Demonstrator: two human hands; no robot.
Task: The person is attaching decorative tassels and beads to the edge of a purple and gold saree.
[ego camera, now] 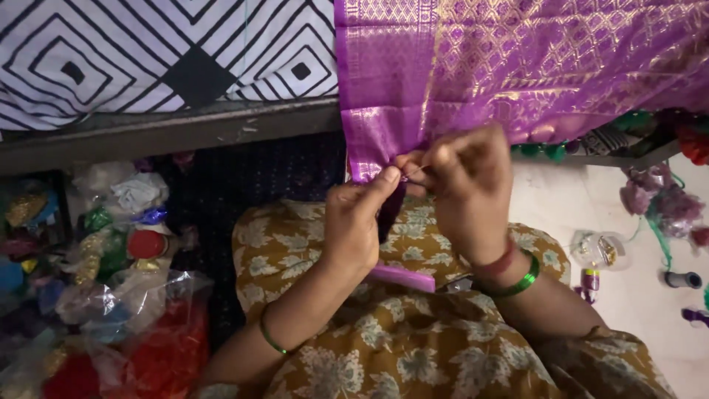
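Both hands were raised together in front of the chest when I checked the head view, meeting at the lower hem of a purple and gold woven cloth [473, 66]. I noted the left hand [354, 225] closed in a pinch, thumb and forefinger pressed on the cloth's bottom corner, where a dark purple tassel [390, 210] hung down from the grip. The right hand [467, 188] was curled shut just beside it, fingertips bunched against the same edge; it appeared to hold something fine, perhaps a needle or thread, but I could not tell which at this size.

On the governing relation: the cloth lay above and ahead of the hands, draped down from a ledge [170, 129], its hem running left to right across the view and its corner seam running vertically down to the pinch. The work point sat between the two thumbs, the left hand slightly nearer to the corner, the right hand on the hem side.

Outward from there, I recorded a green bangle [517, 284] on the right wrist and a thinner one on the left forearm, a pink flat strip [402, 277] resting on the lap of a mustard floral garment [413, 347], plastic bags of bright trimmings [111, 295] to the left on the floor, and thread spools [681, 279] well apart to the right. A black and white patterned sheet [148, 52] lay above the ledge.
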